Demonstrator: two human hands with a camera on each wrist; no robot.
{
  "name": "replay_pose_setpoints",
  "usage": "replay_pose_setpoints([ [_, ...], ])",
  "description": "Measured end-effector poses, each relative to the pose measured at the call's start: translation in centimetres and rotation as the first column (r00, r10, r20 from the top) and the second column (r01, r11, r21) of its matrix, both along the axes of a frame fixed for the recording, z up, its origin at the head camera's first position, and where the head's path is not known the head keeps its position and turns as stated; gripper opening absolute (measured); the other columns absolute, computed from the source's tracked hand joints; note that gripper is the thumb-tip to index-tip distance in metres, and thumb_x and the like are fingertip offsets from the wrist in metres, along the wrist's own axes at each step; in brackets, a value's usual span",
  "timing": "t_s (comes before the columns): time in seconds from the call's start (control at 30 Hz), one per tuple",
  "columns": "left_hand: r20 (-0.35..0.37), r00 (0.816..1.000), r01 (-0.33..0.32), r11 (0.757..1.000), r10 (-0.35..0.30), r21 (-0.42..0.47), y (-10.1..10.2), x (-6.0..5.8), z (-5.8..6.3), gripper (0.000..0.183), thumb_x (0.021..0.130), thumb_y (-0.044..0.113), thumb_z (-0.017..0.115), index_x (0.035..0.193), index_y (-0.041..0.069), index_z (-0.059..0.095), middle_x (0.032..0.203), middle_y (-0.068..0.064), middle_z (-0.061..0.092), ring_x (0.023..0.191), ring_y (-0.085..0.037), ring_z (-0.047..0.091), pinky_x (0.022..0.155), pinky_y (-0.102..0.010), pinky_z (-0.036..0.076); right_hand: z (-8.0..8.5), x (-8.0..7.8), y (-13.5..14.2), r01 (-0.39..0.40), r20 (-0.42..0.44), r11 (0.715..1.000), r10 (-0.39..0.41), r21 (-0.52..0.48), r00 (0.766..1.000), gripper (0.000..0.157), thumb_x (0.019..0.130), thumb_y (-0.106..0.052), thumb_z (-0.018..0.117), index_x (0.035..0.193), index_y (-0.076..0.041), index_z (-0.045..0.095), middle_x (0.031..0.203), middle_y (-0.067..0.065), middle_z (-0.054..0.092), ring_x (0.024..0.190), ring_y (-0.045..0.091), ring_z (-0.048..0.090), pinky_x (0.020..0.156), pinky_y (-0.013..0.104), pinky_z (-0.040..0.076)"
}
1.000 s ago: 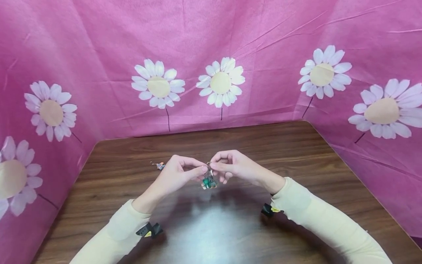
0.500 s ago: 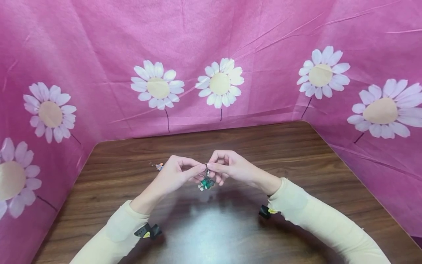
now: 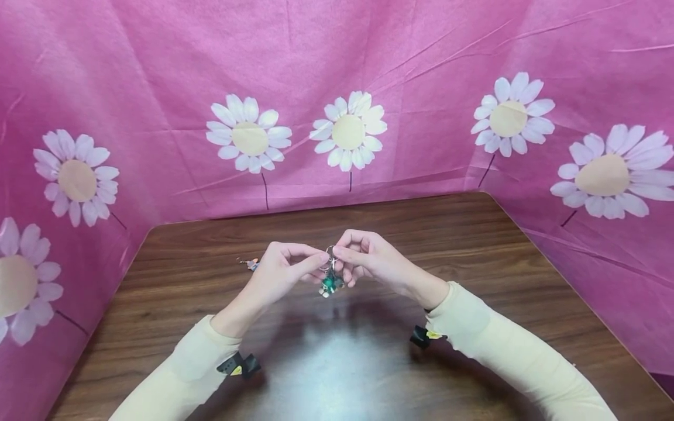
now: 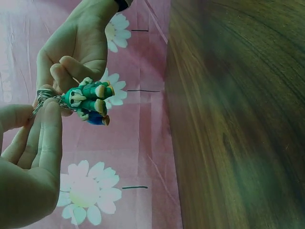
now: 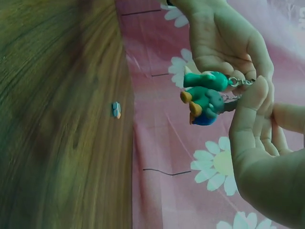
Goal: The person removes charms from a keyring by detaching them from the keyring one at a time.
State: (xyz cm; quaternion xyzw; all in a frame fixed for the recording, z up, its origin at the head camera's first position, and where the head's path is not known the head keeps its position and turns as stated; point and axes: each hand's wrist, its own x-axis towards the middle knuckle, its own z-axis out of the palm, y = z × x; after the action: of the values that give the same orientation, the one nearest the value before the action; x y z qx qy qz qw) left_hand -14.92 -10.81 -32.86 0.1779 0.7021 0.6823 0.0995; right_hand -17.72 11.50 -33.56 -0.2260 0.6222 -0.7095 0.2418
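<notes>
Over the table, my two hands meet at a bunch of figurine keychains. Between thumb and forefinger my left hand (image 3: 281,272) pinches a metal ring at the left of the bunch. My right hand (image 3: 371,260) pinches the large upright key ring (image 3: 330,251), its fingertips right beside the left ones. From short chains (image 5: 241,82) hang small green figurines (image 4: 81,98) and a blue part (image 4: 96,119), below the fingers. How the rings link is partly hidden by the fingertips. Another keychain (image 3: 251,265) with a small orange and blue figure lies on the table, left of my left hand.
A dark wood-grain table (image 3: 447,234) spreads beneath both hands. Pink cloth (image 3: 421,58) printed with white daisies surrounds its back and sides. Black straps (image 3: 239,365) with cameras sit at the cuffs of both pale sleeves.
Both hands have risen slightly, still gripping the keychains. The key ring now shows more plainly between the fingertips, and the hanging figurines have swung and turned. The keychain on the table stays put.
</notes>
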Motion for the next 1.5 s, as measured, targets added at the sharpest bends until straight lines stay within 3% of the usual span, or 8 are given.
replay_pose_setpoints([
  [0.23,0.048,0.999,0.029,0.998,-0.026,-0.055,-0.6,-0.1,-0.3,0.022,0.095,0.008,0.072,0.108,-0.009,0.073,0.092,-0.019,0.075,0.080,-0.026,0.074,0.078,-0.050,0.061,0.0,-0.2,0.4,-0.068,0.024,0.986,0.065,0.151,0.998,0.016,0.101,-0.016,0.065,0.101,-0.001,0.064,0.084,0.011,0.066,0.061,0.016,0.062,0.056,0.029,0.057],
  [0.47,0.073,0.996,0.049,0.992,-0.041,-0.114,-0.6,-0.4,-0.7,0.024,0.094,0.012,0.074,0.107,-0.008,0.073,0.090,-0.019,0.075,0.083,-0.029,0.074,0.079,-0.045,0.062,-0.1,-0.4,0.5,-0.057,-0.013,0.966,0.062,0.250,0.998,0.018,0.100,-0.019,0.066,0.106,-0.002,0.066,0.082,0.009,0.068,0.058,0.016,0.061,0.052,0.028,0.057],
  [0.67,0.083,0.994,0.077,0.989,-0.067,-0.125,-0.6,-0.6,-0.5,0.024,0.095,0.012,0.073,0.108,-0.008,0.073,0.093,-0.019,0.075,0.085,-0.029,0.074,0.077,-0.041,0.062,-0.1,-0.5,0.4,-0.076,-0.035,0.976,0.085,0.206,0.996,0.016,0.102,-0.014,0.063,0.103,0.001,0.060,0.082,0.014,0.069,0.058,0.015,0.061,0.053,0.029,0.058],
  [0.8,0.136,0.985,0.121,0.988,-0.107,-0.099,-0.9,-0.6,-0.5,0.026,0.095,0.012,0.073,0.110,-0.009,0.072,0.096,-0.019,0.075,0.087,-0.027,0.074,0.083,-0.047,0.060,-0.5,-0.3,0.2,-0.079,-0.022,0.983,0.083,0.163,0.996,0.014,0.101,-0.011,0.062,0.100,0.002,0.058,0.083,0.018,0.067,0.059,0.015,0.063,0.054,0.029,0.058],
  [0.93,0.187,0.974,0.144,0.988,-0.131,-0.057,-1.2,-0.7,-0.6,0.028,0.095,0.012,0.073,0.112,-0.009,0.071,0.098,-0.020,0.075,0.090,-0.028,0.074,0.086,-0.049,0.059,-0.9,-0.1,-0.2,-0.046,0.033,0.994,0.043,0.094,0.999,0.012,0.102,-0.011,0.061,0.099,-0.001,0.057,0.081,0.012,0.064,0.060,0.013,0.063,0.056,0.029,0.059],
  [1.1,0.199,0.973,0.127,0.991,-0.116,-0.041,-1.5,-1.1,-0.4,0.028,0.093,0.014,0.075,0.112,-0.007,0.072,0.099,-0.020,0.075,0.094,-0.030,0.074,0.088,-0.049,0.058,-1.2,-0.1,-0.8,-0.014,0.139,1.000,0.015,-0.008,0.990,0.006,0.102,-0.012,0.059,0.101,-0.006,0.057,0.081,0.005,0.064,0.060,0.012,0.063,0.058,0.029,0.060],
  [1.27,0.172,0.978,0.138,0.987,-0.122,-0.086,-1.7,-1.2,-0.4,0.026,0.094,0.013,0.073,0.110,-0.007,0.072,0.098,-0.020,0.075,0.092,-0.029,0.074,0.086,-0.050,0.059,-1.5,-0.6,-0.6,-0.066,0.154,0.997,0.059,0.040,0.986,0.010,0.101,-0.015,0.061,0.103,-0.005,0.060,0.086,0.007,0.066,0.065,0.015,0.066,0.061,0.032,0.061],
  [1.5,0.183,0.974,0.157,0.980,-0.133,-0.123,-1.3,-1.2,-1.3,0.024,0.094,0.013,0.074,0.107,-0.007,0.073,0.095,-0.019,0.075,0.086,-0.025,0.074,0.083,-0.049,0.060,-1.9,-1.0,0.5,-0.149,0.168,0.979,0.125,0.137,0.978,0.018,0.102,-0.018,0.061,0.113,-0.003,0.062,0.084,0.009,0.060,0.060,0.015,0.060,0.053,0.028,0.057],
])
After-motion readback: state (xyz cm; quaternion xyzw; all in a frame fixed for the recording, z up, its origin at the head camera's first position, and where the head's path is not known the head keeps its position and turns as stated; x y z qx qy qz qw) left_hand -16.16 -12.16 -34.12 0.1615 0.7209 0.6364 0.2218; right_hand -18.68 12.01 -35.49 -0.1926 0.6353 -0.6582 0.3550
